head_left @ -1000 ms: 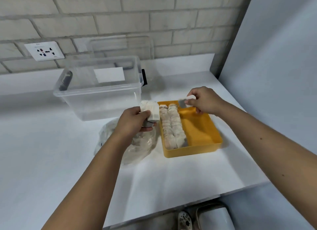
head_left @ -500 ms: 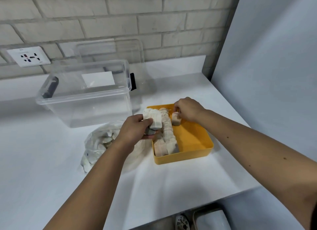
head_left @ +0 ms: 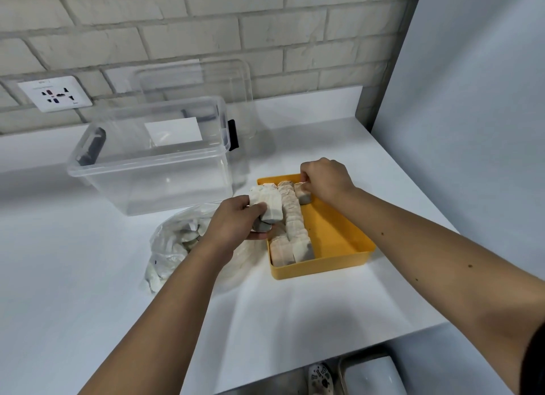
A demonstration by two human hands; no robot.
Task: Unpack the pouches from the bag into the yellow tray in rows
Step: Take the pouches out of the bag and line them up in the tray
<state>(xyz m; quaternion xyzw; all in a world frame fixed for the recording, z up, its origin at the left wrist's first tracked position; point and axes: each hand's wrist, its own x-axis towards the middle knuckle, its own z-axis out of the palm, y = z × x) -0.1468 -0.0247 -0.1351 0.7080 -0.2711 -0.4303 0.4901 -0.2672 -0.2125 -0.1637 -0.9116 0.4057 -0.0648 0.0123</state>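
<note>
Right hand is pinching a pouch beneath its fingers in the tray; ideally it is pressing it upright against the row. Left hand is gripping spare pouches, with the bag under its wrist.

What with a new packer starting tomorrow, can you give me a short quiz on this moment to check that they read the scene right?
1. True or false: the right hand pinches a pouch at the far end of the yellow tray, beside two rows already laid.
2. What does the left hand hold? A) nothing; B) a stack of pouches; C) the tray.
3. Fill in: the plastic bag lies on the table to the ___ of the tray.

Key: 1 true; 2 B; 3 left.
</note>
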